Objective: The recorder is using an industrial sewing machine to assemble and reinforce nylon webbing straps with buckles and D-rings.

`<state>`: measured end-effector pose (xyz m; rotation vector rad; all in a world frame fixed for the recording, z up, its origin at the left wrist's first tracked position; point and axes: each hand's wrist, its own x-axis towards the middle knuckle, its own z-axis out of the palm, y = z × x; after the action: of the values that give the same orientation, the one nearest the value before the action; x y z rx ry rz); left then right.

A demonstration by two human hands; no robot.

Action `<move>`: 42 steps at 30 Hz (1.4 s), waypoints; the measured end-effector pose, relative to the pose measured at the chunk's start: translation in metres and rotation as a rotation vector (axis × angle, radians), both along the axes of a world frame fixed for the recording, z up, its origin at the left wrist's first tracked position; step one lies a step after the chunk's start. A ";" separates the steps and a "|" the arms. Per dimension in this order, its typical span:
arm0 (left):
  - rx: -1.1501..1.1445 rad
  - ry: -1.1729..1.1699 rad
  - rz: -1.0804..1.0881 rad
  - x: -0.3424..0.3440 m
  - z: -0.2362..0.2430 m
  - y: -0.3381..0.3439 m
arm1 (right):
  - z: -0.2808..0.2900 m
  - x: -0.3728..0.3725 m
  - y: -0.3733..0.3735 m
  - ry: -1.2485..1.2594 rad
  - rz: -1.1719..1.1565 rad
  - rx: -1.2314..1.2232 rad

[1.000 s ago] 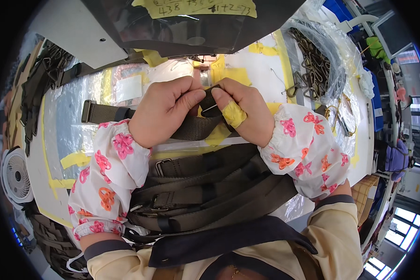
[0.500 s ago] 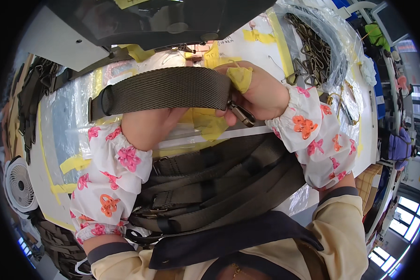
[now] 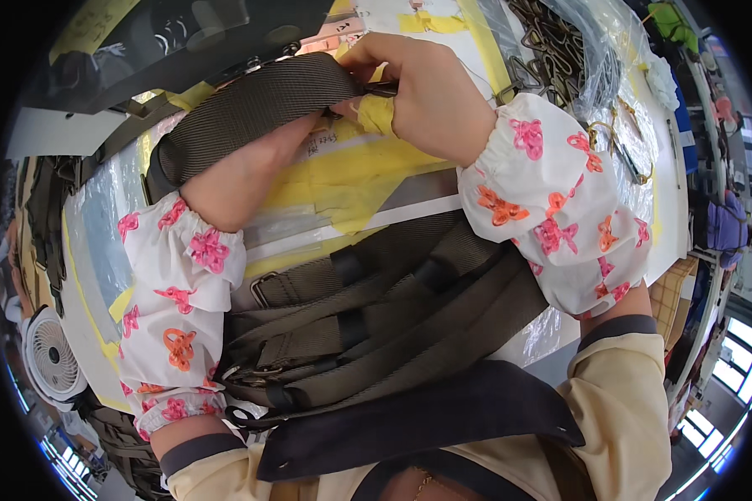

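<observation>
My left hand (image 3: 251, 171) is beneath a wide olive-brown webbing strap (image 3: 246, 104), gripping it near its right end, fingers mostly hidden by it. My right hand (image 3: 430, 100), with yellow tape round a digit, pinches that end and its dark metal fitting (image 3: 380, 88), close under a dark machine (image 3: 184, 37). A small metal part of the machine sits just above the strap. The table under my hands is covered with plastic sheet and yellow tape (image 3: 351, 192). More folded straps (image 3: 401, 309) with buckles and dark keepers lie between my forearms and my body.
A plastic bag of metal hooks and rings (image 3: 547, 50) lies at the back right, with a gold-and-steel tool (image 3: 635, 163) below it. A white fan (image 3: 54, 359) stands at the left, below hanging straps (image 3: 50, 225). Shelving with a purple bag (image 3: 727, 225) is at the far right.
Both hands have moved up and forward toward the machine with the strap. The strap's long part has swung up across my left hand, and its right end is now close under the machine.
</observation>
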<state>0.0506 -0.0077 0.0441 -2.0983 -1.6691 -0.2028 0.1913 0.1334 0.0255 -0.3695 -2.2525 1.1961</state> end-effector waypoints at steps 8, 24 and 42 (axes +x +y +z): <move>-0.246 -0.499 -0.014 -0.004 -0.001 -0.012 | -0.002 -0.002 0.003 -0.093 0.131 0.383; -0.398 -0.675 0.162 -0.001 0.000 -0.018 | 0.002 0.003 -0.018 0.018 0.134 0.684; -0.021 -0.312 -0.114 -0.021 -0.011 -0.006 | -0.001 0.004 -0.022 -0.051 0.003 0.863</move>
<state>0.0294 -0.0140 0.0332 -2.2707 -1.7264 -0.5777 0.1956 0.1114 0.0241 -0.0490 -2.5504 0.1352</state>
